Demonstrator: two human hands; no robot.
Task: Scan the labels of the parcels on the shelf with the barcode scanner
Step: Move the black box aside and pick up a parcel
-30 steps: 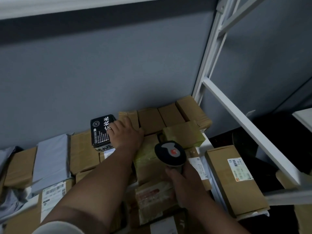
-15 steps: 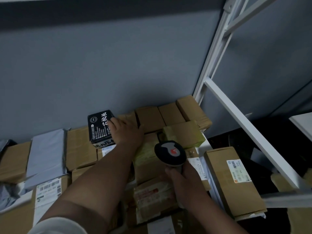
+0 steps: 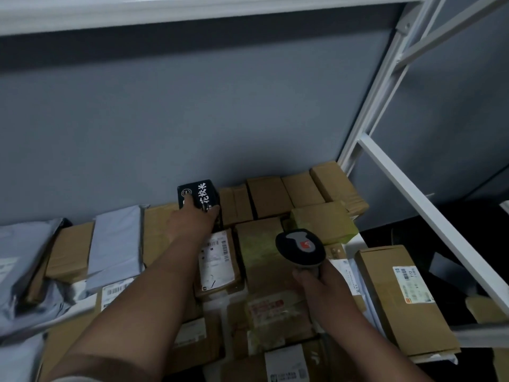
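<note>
My left hand grips a small black box with white characters, tilted up against the grey back wall. Below it lies a brown parcel with a white barcode label, its label uncovered. My right hand holds the handle of a black and grey barcode scanner, whose head points toward the parcels at the shelf's middle. Several brown cardboard parcels line the back of the shelf.
Grey plastic mailers lie at the left. A long brown box with a label lies at the right edge. The white metal shelf frame slants down the right side. A white shelf board runs overhead.
My left hand has lifted and tipped the black box back toward the wall, uncovering the labelled parcel beneath it. The scanner has stayed near the same spot.
</note>
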